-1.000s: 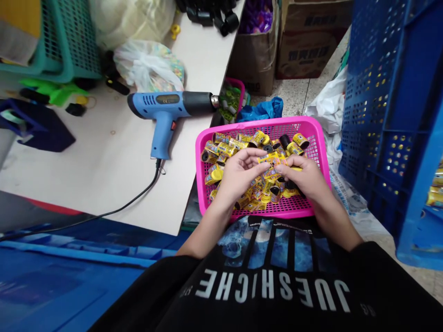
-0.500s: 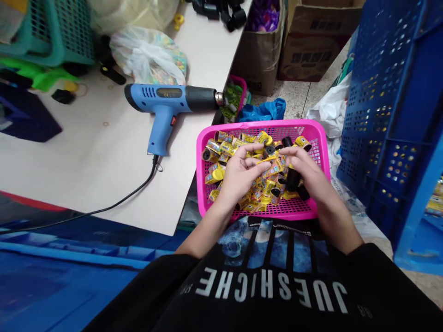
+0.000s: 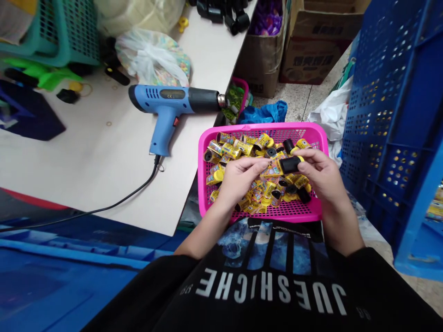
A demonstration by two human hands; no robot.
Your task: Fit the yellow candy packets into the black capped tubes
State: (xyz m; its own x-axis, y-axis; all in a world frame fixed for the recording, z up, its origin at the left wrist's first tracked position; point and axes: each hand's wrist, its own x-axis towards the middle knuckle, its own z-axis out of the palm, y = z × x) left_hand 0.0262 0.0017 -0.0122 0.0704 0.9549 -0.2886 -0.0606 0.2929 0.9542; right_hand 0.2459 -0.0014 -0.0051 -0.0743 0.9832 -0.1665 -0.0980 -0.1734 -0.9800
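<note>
One pink basket (image 3: 204, 193) was seen, heaped with small yellow-wrapped tubes (image 3: 231, 150), too many to be counted. Over the basket's middle, one black tube (image 3: 289, 164) was held level, pinched at its right end between the thumb and fingers of the right hand (image 3: 320, 177). One yellow wrapper (image 3: 272, 171) was pinched in the closed fingertips of the left hand (image 3: 238, 180), touching the tube's left end. One blue heat gun (image 3: 173, 103) was laid on the bench (image 3: 104, 161), left of the basket.
</note>
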